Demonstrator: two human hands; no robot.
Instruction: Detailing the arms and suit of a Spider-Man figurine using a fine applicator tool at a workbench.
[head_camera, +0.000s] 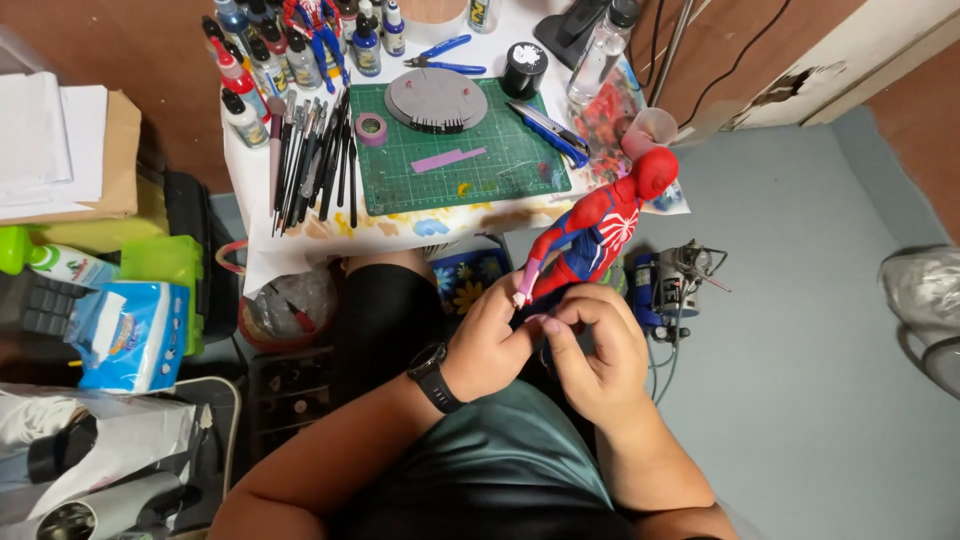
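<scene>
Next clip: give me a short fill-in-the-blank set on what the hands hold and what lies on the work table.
1. Both hands, left hand and right hand, grip a red and blue ____ figure.
2. The left wrist wears a black ____.
3. The round grey disc lies on a ____ cutting mat.
4. Blue-handled ____ lie above the mat.

Missing words: action; watch; green; pliers

Bright, even indoor light w/ soft shadows; sharp center, fisheye warp at edges.
</scene>
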